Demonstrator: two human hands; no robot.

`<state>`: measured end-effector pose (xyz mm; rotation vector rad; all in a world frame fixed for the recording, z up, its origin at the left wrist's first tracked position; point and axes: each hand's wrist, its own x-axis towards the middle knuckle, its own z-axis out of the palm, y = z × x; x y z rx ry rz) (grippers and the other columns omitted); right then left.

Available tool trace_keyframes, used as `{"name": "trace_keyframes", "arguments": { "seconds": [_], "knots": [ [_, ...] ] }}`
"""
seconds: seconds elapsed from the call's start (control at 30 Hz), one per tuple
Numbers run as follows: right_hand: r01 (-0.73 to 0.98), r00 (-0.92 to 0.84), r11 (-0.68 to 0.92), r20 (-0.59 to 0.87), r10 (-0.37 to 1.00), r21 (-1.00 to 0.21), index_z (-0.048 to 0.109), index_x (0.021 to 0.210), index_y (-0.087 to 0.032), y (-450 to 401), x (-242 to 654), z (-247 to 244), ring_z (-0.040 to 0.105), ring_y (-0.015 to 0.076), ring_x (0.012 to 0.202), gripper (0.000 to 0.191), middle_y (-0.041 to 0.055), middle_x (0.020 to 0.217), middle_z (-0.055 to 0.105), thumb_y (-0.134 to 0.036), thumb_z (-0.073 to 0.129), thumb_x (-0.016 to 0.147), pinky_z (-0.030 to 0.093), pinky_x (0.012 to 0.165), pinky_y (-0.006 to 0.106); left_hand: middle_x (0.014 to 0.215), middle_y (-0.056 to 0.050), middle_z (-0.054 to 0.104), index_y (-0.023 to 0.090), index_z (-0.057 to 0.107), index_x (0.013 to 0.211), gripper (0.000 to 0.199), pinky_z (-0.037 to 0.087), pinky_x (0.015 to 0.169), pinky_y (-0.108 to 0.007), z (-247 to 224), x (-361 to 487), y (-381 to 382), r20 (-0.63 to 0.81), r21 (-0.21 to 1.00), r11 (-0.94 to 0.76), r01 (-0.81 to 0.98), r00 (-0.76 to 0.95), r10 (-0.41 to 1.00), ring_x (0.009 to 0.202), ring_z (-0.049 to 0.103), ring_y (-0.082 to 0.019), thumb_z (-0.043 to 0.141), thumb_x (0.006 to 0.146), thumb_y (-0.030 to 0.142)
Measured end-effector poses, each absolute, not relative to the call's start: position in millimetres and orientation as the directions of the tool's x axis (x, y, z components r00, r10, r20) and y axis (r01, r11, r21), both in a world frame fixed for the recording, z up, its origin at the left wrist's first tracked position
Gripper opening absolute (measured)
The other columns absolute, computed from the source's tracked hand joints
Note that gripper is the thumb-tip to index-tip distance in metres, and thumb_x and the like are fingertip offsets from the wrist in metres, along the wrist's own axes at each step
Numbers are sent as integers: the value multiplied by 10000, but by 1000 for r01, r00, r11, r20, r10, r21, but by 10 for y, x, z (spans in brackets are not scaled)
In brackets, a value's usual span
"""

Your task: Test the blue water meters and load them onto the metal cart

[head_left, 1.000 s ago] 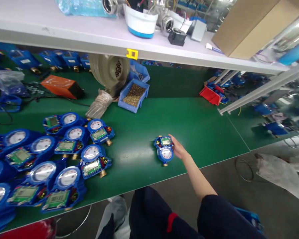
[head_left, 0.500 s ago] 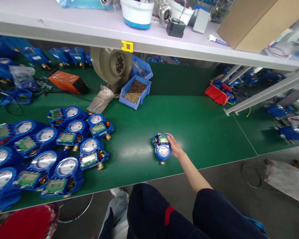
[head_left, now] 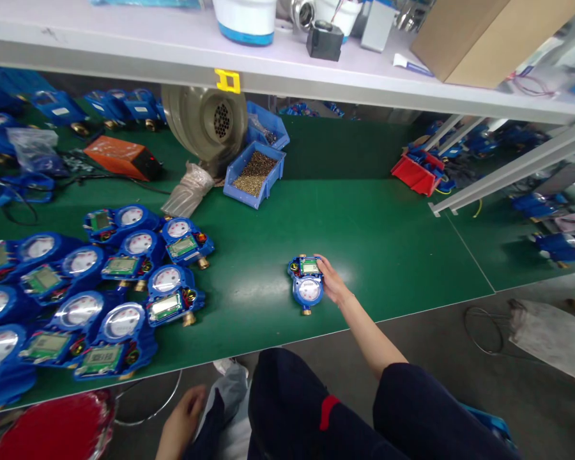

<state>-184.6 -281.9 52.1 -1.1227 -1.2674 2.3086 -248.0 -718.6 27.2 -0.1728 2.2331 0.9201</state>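
Observation:
My right hand (head_left: 333,282) lies on the green bench mat (head_left: 364,236), its fingertips pressed against the right side of a blue water meter (head_left: 306,284) with a brass end and a small green display. Far to the left lies a group of several similar blue water meters (head_left: 138,255), none touched. My left hand (head_left: 182,421) hangs below the bench edge beside my dark-trousered knee (head_left: 287,409), its fingers loosely apart and holding nothing.
A white shelf (head_left: 220,70) with a white tub and a cardboard box spans overhead. Under it sit a grey blower (head_left: 204,121), a blue bin of brass parts (head_left: 253,176), an orange box (head_left: 122,158) and a red bin (head_left: 414,176).
My left hand has come into view at the bottom left. The right hand stays on the meter, and the whole scene has shifted slightly up and left in the view.

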Motion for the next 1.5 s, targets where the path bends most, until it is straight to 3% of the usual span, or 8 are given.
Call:
{"name": "trace_keyframes", "arguments": {
  "seconds": [0.1, 0.2, 0.4, 0.63, 0.83, 1.03, 1.3, 1.5],
  "knots": [
    [93, -646, -596, -504, 574, -798, 526, 1187, -306, -2980, -1780, 473, 642, 187, 886, 477, 0, 1013, 706, -485, 638, 759, 485, 836, 347, 932, -88, 711, 219, 665, 934, 482, 475, 870, -394, 164, -2617, -6662, -657, 710, 615, -344, -637, 402, 865, 665, -283, 619, 641, 599],
    [91, -638, -627, -528, 560, -774, 492, 1226, -330, -3214, -1696, 435, 645, 190, 890, 505, -7, 1057, 696, -514, 614, 771, 487, 829, 355, 1055, -140, 675, 165, 640, 1052, 547, 465, 897, -393, 169, -2662, -6001, -593, 794, 525, -307, -578, 560, 939, 648, -269, 598, 703, 585],
    [92, -627, -652, -553, 549, -752, 485, 1231, -331, -3647, -1591, 444, 632, 212, 950, 492, -5, 1117, 674, -523, 589, 790, 488, 845, 371, 1322, -201, 518, 111, 500, 1284, 722, 367, 1026, -389, 105, -2563, -5251, -529, 844, 475, -249, -528, 664, 1184, 525, -289, 659, 718, 529],
    [52, -618, -659, -542, 569, -750, 512, 1217, -303, -3836, -1544, 475, 620, 213, 975, 476, -2, 1108, 669, -493, 602, 790, 459, 928, 387, 1265, -180, 577, 147, 484, 1309, 751, 378, 1012, -443, 51, -2484, -5301, -665, 747, 558, -361, -409, 625, 1158, 544, -332, 682, 707, 551],
    [24, -624, -669, -534, 570, -743, 518, 1213, -298, -3831, -1509, 465, 620, 212, 985, 467, 3, 1088, 679, -486, 600, 794, 462, 925, 380, 1323, -177, 526, 141, 414, 1344, 723, 375, 1031, -405, 100, -2357, -5255, -597, 796, 449, -406, -407, 691, 1189, 522, -288, 637, 772, 523],
    [-9, -632, -690, -531, 565, -724, 525, 1193, -281, -3888, -1570, 459, 630, 182, 966, 452, 5, 1056, 698, -475, 611, 793, 471, 893, 326, 1325, -131, 527, 202, 363, 1360, 693, 383, 1037, -405, 224, -2154, -5250, -640, 743, 316, -590, -488, 594, 1203, 511, -268, 618, 797, 516],
    [59, -681, -720, -555, 477, -692, 500, 1176, -291, -4188, -1808, 800, 649, 179, 906, 400, -5, 1022, 702, -463, 583, 824, 488, 822, 311, 1356, -105, 515, 228, 397, 1359, 692, 376, 1055, -400, 556, -2283, -5662, -650, 685, 139, -715, -514, 560, 1241, 481, -282, 677, 766, 448],
    [247, -762, -690, -577, 296, -680, 491, 1201, -306, -4517, -2127, 1130, 645, 178, 924, 412, 1, 1063, 689, -460, 581, 830, 484, 777, 290, 1398, -86, 478, 261, 370, 1382, 687, 337, 1087, -400, 810, -2256, -6107, -629, 704, -26, -710, -641, 440, 1287, 434, -269, 659, 784, 435]
  ]
}}
